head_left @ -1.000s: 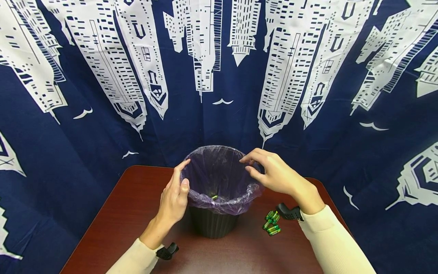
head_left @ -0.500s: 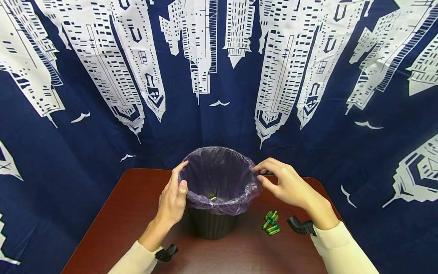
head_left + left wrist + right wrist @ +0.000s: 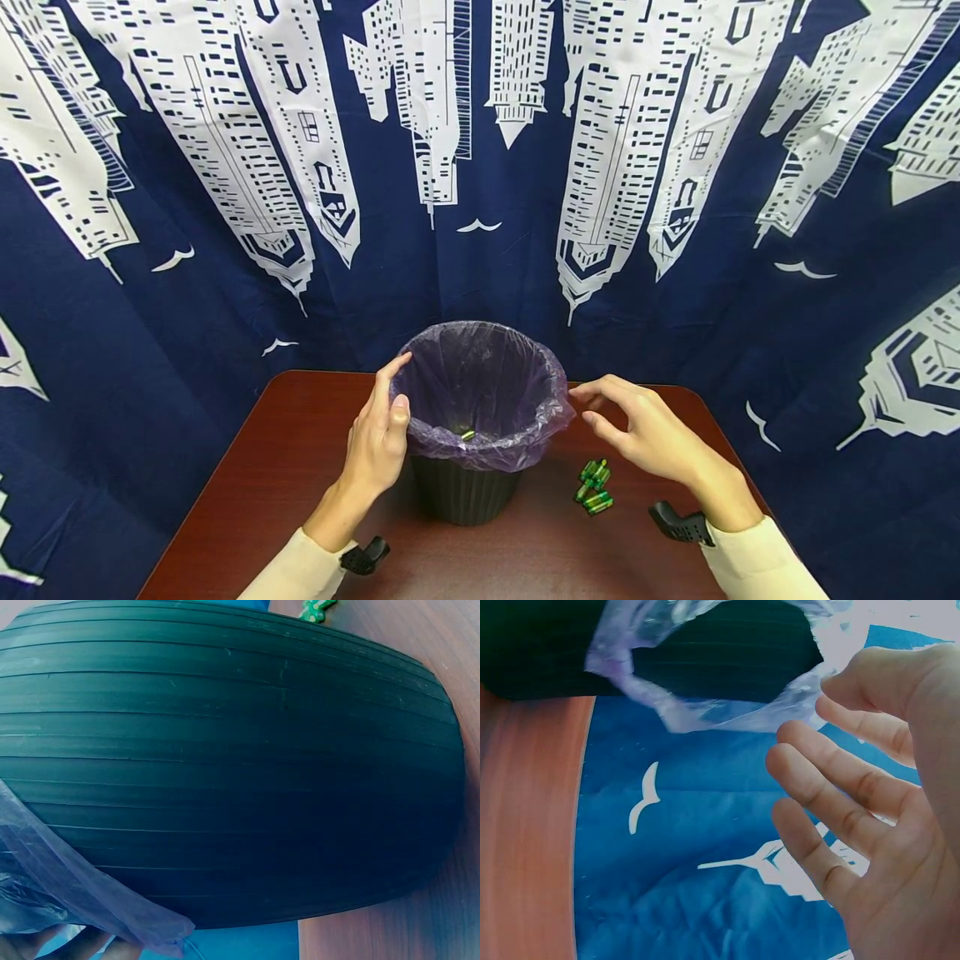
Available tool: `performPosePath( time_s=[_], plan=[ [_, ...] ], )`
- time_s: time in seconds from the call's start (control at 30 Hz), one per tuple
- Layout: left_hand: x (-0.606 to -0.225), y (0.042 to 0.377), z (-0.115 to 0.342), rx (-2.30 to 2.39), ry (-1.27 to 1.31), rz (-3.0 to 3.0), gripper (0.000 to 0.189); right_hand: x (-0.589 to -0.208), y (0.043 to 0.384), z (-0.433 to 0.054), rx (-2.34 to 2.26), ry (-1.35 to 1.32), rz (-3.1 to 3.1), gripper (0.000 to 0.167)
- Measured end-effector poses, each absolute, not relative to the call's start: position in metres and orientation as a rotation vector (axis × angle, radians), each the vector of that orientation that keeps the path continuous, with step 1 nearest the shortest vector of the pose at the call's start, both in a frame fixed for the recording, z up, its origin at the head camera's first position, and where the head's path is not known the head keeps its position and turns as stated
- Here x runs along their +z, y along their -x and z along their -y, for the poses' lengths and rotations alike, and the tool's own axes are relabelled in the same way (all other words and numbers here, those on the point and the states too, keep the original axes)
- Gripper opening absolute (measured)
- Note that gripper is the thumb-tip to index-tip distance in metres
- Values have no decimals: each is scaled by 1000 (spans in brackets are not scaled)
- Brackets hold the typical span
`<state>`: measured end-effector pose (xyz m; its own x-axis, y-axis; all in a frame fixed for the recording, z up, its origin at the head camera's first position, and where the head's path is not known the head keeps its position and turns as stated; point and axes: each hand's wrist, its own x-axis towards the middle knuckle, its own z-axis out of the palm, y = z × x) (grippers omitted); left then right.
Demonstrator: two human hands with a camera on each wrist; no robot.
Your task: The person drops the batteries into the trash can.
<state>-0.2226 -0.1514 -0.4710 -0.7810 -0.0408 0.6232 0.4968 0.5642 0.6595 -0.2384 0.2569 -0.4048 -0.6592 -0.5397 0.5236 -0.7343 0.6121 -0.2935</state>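
Observation:
A dark ribbed trash can [image 3: 467, 492] stands on the table, lined with a translucent purple trash bag [image 3: 480, 375] folded over its rim. My left hand [image 3: 378, 433] rests against the left side of the lined rim, its index finger extended; in the left wrist view some fingers [image 3: 82, 946] show beside the bag's edge. Just right of the rim hovers my right hand [image 3: 648, 425], fingers loosely bent and holding nothing, as the right wrist view also shows. Inside the bag lies a small green-and-yellow battery [image 3: 468, 435]. Several green batteries [image 3: 596, 485] lie in a pile right of the can.
The reddish-brown wooden table [image 3: 300, 500] has rounded far corners. Close behind it hangs a dark blue cloth [image 3: 465, 275] printed with white buildings and birds. Each wrist wears a black mount, one on the left [image 3: 365, 556] and one on the right [image 3: 678, 523].
My right hand has moved from over the can's right rim outward to the right and slightly down, off the bag. The left hand keeps its place at the rim.

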Motion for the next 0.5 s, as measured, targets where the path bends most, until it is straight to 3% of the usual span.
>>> performPosePath(
  time_s=[0.5],
  plan=[
    [-471, 222, 151, -1186, 363, 2205, 83, -474, 228, -288, 857, -976, 2625, 38]
  ],
)
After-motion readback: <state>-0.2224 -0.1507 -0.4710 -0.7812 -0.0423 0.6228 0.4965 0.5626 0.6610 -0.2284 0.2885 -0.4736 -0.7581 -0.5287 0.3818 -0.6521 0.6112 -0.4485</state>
